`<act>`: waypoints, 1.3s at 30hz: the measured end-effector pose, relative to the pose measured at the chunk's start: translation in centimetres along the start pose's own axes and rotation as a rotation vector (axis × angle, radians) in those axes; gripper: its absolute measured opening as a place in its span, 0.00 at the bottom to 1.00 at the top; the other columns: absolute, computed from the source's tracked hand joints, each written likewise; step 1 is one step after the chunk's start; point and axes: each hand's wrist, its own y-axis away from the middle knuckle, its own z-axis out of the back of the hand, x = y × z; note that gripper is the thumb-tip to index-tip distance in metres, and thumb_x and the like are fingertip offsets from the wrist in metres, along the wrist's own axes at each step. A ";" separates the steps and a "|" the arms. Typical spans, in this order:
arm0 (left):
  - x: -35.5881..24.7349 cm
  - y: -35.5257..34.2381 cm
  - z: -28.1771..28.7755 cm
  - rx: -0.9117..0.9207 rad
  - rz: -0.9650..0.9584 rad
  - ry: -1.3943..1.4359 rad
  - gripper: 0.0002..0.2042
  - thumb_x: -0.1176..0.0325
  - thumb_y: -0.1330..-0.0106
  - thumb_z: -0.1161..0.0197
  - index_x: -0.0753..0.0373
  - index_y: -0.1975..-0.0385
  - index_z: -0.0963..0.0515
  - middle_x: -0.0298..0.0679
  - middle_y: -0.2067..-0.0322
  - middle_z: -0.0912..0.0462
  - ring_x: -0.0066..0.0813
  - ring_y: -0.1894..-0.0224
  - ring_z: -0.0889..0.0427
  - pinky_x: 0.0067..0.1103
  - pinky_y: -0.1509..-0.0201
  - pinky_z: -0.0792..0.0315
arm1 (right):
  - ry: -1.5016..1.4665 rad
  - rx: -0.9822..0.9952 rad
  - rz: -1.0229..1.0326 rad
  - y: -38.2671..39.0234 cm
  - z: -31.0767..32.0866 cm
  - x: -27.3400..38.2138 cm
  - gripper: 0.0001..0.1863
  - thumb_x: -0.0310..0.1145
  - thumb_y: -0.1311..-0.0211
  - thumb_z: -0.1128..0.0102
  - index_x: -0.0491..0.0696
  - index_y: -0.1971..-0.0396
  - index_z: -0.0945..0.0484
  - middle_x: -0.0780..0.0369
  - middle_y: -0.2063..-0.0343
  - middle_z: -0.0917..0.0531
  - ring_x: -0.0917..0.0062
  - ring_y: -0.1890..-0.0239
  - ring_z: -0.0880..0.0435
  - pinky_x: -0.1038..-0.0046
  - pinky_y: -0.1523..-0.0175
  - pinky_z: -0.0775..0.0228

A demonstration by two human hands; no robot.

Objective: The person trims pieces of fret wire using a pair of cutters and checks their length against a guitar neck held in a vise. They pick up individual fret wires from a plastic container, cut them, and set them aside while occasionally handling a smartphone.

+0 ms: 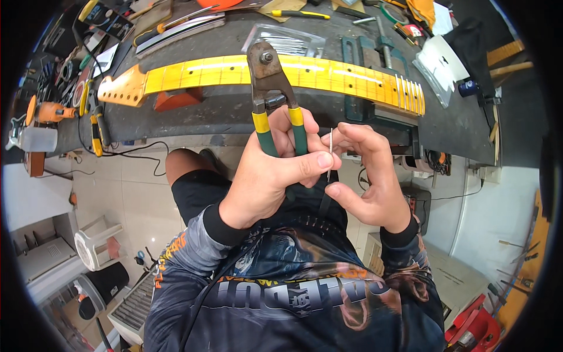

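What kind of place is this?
Likely a guitar-making or repair workshop: a guitar neck lies over a dark workbench strewn with tools, and green-handled pliers are in hand.

Bright light, dark fisheye rim

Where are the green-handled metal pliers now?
In the head view, just above centre, the pliers are in the left hand, seen against the long yellow guitar neck.

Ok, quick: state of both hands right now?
Left hand: closed, holding pliers with green-and-yellow handles and pinching a thin metal strip.
Right hand: open, fingers curved beside the strip; contact can't be told.
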 end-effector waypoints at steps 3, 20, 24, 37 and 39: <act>0.2 -0.8 -0.6 0.062 0.064 0.009 0.24 0.76 0.31 0.20 0.57 0.42 0.28 0.43 0.64 0.12 0.29 0.62 0.11 0.21 0.66 0.26 | 0.042 0.001 -0.006 0.1 1.3 0.6 0.47 0.28 0.38 0.17 0.46 0.21 0.33 0.55 0.38 0.17 0.62 0.37 0.18 0.60 0.33 0.24; 2.4 -4.2 -1.0 0.321 0.117 -0.326 0.17 0.76 0.23 0.25 0.66 0.41 0.24 0.40 0.56 0.10 0.27 0.49 0.12 0.26 0.39 0.20 | 0.666 0.042 -0.013 -2.8 13.2 3.0 0.39 0.38 0.49 0.15 0.45 0.35 0.20 0.54 0.39 0.14 0.54 0.35 0.15 0.55 0.30 0.28; 4.1 -5.7 1.8 0.561 -0.113 -0.826 0.20 0.72 0.27 0.21 0.64 0.40 0.21 0.42 0.55 0.12 0.33 0.53 0.10 0.28 0.47 0.19 | 0.746 0.137 -0.098 -6.1 15.3 2.4 0.38 0.35 0.48 0.19 0.45 0.35 0.21 0.55 0.36 0.14 0.53 0.32 0.16 0.55 0.25 0.29; 11.8 -8.2 7.7 0.756 0.130 -1.167 0.16 0.68 0.30 0.25 0.59 0.46 0.17 0.40 0.63 0.15 0.43 0.61 0.13 0.35 0.52 0.20 | 0.796 0.301 -0.242 -8.9 15.3 0.8 0.35 0.30 0.48 0.20 0.44 0.38 0.22 0.54 0.36 0.14 0.52 0.33 0.16 0.55 0.26 0.26; 12.4 -8.6 7.8 0.750 0.123 -1.129 0.15 0.67 0.30 0.24 0.60 0.47 0.17 0.40 0.64 0.15 0.41 0.61 0.13 0.35 0.53 0.20 | 0.785 0.303 -0.261 -9.1 15.1 0.8 0.35 0.29 0.49 0.20 0.44 0.38 0.22 0.54 0.36 0.15 0.52 0.33 0.16 0.55 0.27 0.25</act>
